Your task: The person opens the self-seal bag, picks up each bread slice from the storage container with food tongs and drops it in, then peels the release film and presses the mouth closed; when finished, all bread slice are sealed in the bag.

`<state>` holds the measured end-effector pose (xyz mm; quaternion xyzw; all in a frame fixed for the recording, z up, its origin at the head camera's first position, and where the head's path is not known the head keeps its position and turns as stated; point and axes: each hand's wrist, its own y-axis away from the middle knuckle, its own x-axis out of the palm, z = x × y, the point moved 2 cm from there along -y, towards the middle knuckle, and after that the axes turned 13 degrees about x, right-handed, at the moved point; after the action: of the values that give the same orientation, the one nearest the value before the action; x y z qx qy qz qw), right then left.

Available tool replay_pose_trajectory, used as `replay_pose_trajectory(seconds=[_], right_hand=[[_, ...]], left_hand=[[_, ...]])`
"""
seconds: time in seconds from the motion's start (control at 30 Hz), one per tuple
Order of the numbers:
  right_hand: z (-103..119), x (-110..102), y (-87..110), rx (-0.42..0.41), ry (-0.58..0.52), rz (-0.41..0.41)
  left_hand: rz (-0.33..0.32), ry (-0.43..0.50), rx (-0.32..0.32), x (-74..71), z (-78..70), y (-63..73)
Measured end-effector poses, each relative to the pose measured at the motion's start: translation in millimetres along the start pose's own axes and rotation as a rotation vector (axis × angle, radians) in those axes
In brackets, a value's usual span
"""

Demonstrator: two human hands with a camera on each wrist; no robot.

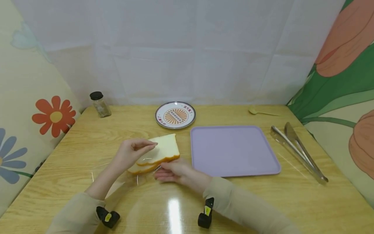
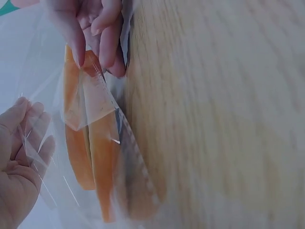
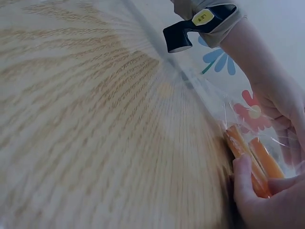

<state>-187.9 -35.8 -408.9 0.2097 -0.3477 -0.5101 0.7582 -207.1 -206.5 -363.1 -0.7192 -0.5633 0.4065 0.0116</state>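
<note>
Offset bread slices (image 1: 164,148), partly wrapped in clear film (image 2: 97,105), sit over the worktop (image 1: 73,146), left of the purple tray (image 1: 233,151). The left hand (image 1: 132,151) seems to pinch the film while the right hand (image 1: 178,172) grips the slices' near edge; uneven pulling could tear the film, and a slack right-hand hold could let the slices slide apart.

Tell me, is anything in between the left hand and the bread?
Yes, clear plastic wrapping: in the left wrist view, the see-through film spreads between the left hand and the bread slices, covering part of their crusts.
</note>
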Motion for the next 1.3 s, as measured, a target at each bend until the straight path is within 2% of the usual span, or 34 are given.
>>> replay_pose_trajectory(seconds=[0.27, 0.4, 0.57, 0.73, 0.87, 0.97, 1.07, 1.13, 1.3], right_hand=[[-2.4, 4.5, -5.1, 0.019, -0.036, 0.000], [-1.6, 7.0, -7.4, 0.021, -0.024, 0.005], [-1.1, 9.2, -8.0, 0.018, 0.014, -0.013], [-3.1, 4.8, -8.3, 0.030, 0.023, -0.013], [-2.2, -0.5, -7.1, 0.024, 0.022, -0.005], [-1.0, -3.8, -5.0, 0.023, 0.022, -0.009], [-0.6, -6.0, -3.3, 0.027, 0.028, -0.007], [-0.7, -6.9, -3.0, 0.033, 0.032, -0.003], [-1.5, -7.9, -4.2, 0.040, 0.041, 0.003]], left_hand=[[0.005, 0.044, 0.045, 0.7, -0.6, 0.8], [0.001, 0.036, 0.027, -1.7, -0.8, 2.6], [0.030, -0.046, -0.029, -7.1, -0.9, 3.7], [0.132, -0.087, -0.086, -22.8, -1.4, -5.0], [0.184, -0.207, -0.115, -44.6, 0.8, -20.6], [0.291, -0.317, -0.160, -51.2, 9.4, -30.2], [0.425, -0.368, -0.192, -48.1, 18.5, -36.8], [0.499, -0.359, -0.196, -43.1, 22.3, -40.5], [0.581, -0.282, -0.106, -25.8, 25.0, -47.1]])
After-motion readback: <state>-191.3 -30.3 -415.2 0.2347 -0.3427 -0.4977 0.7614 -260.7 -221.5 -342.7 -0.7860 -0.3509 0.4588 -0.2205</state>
